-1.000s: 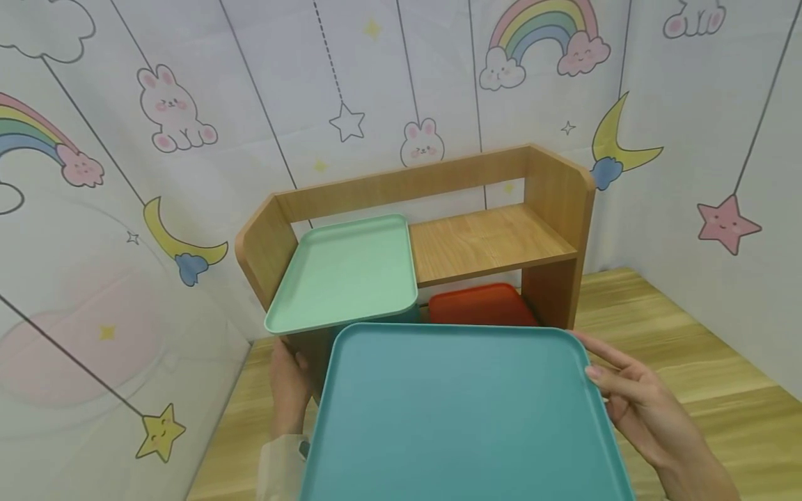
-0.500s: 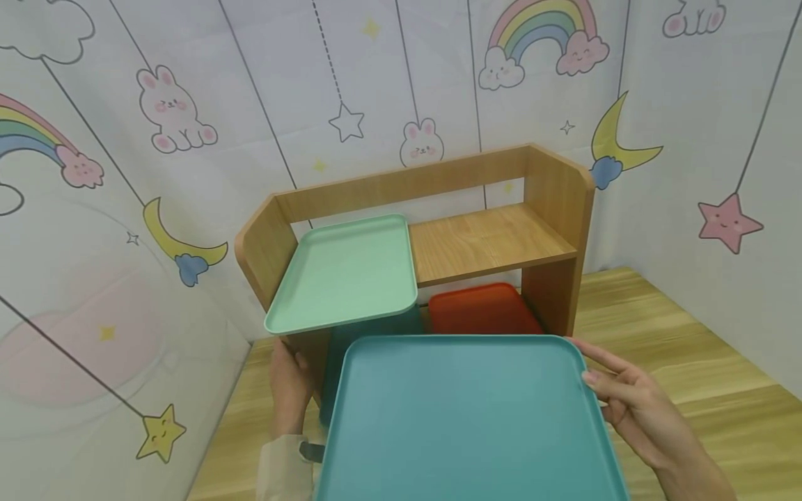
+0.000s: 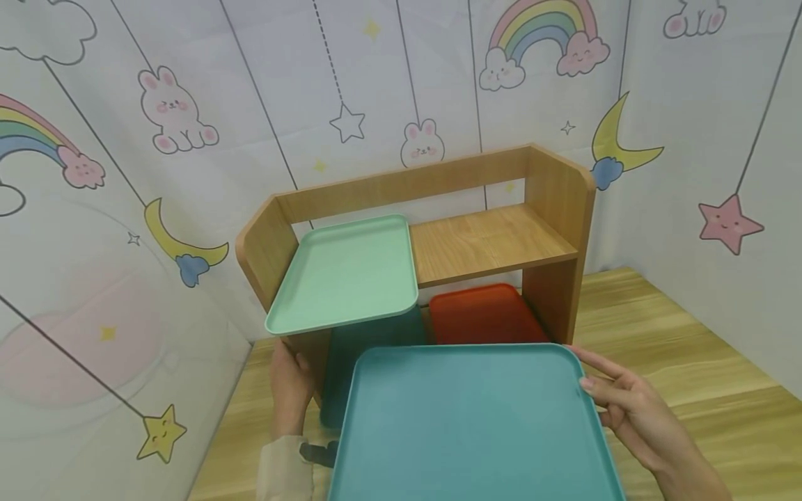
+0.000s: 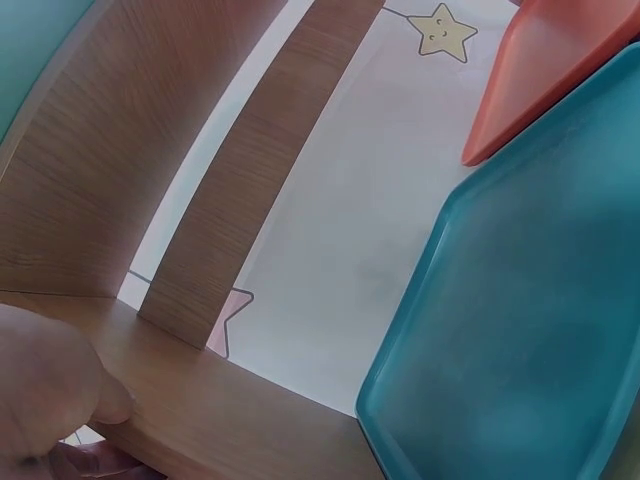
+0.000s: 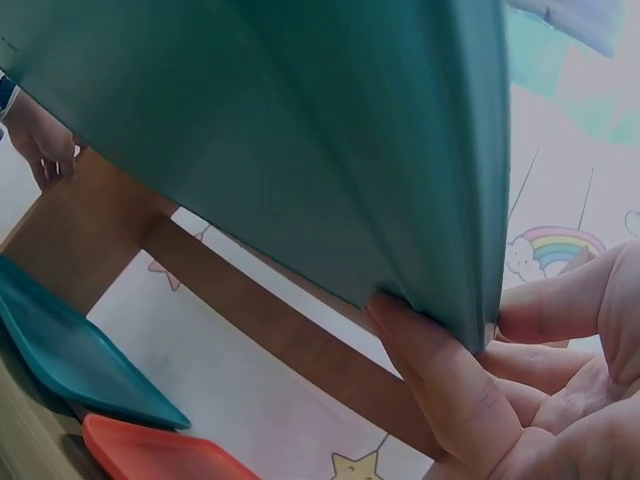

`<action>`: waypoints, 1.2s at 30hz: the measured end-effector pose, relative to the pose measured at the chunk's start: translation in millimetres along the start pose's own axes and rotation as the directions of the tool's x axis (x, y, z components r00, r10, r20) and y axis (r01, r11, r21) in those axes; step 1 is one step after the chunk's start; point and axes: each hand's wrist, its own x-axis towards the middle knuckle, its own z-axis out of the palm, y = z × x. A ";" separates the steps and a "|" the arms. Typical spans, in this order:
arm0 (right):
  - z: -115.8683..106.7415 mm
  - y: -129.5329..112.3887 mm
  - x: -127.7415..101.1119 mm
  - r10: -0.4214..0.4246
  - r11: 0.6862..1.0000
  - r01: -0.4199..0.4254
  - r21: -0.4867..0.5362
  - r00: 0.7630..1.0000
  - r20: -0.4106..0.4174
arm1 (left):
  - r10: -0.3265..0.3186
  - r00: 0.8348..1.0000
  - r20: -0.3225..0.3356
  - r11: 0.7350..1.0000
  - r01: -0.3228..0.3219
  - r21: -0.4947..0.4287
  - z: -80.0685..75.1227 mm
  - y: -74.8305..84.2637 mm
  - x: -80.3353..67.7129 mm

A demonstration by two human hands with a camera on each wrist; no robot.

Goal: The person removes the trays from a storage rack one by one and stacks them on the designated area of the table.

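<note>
Fingers [image 5: 440,385] of our right hand [image 3: 633,410] pinch the teal tray's [image 3: 470,424] rim; our left hand [image 3: 289,386] grips the wooden shelf's [image 3: 557,209] side.

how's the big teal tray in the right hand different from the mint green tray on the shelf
The teal plastic tray is darker and looks larger, though it is nearer the camera; the mint green plastic tray is paler. The teal tray is held at its edge by the right hand, above the table; the mint green tray lies on the wooden shelf, overhanging its front. Both are rounded rectangular trays with raised rims, and both are empty.
</note>
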 end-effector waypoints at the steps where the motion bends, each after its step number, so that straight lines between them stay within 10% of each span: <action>1: -0.3 0.3 -0.3 0.003 1.000 -0.003 -0.001 1.000 -0.002 | -0.005 1.000 0.004 1.000 0.005 0.002 -0.2 -0.1 0.0; 36: -7.8 20.6 -4.1 0.104 0.986 -0.115 -0.119 0.990 -0.095 | -0.082 0.993 0.085 0.997 0.083 -0.007 -2.9 0.9 1.2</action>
